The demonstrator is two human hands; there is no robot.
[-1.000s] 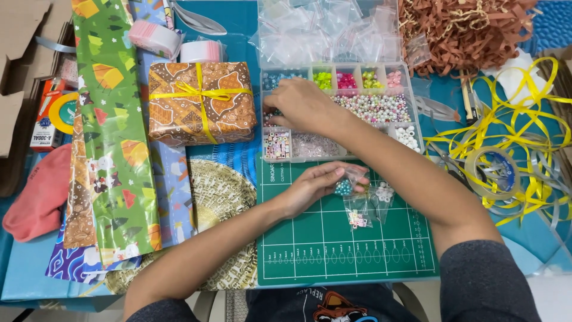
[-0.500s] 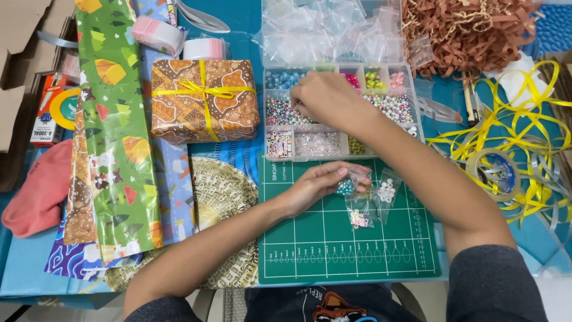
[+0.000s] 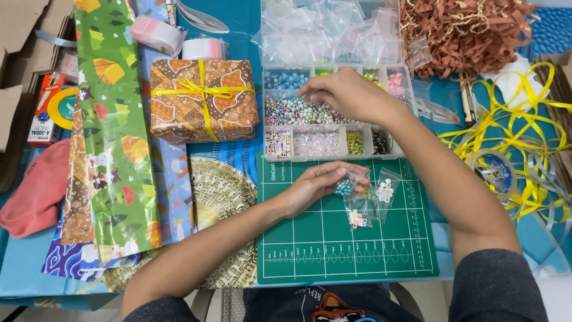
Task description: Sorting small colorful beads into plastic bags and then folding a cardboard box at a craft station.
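Open room: the near half of the green cutting mat [image 3: 333,250] is bare; I could bring a hand in there from the near edge. Mid-mat is taken: small clear bags [image 3: 372,200] of beads lie just right of my left hand [image 3: 316,186]. Far edge of the mat is walled by the compartment bead box [image 3: 310,143], my right hand [image 3: 348,95] over it. Left of the box, the wrapped gift [image 3: 202,98] blocks; left again, wrapping paper sheets [image 3: 107,119]. Right side is tangled: yellow ribbon [image 3: 512,143] and a tape roll [image 3: 491,170]. Far right, brown paper shred [image 3: 471,33]. Far centre, a heap of empty clear bags [image 3: 328,30].
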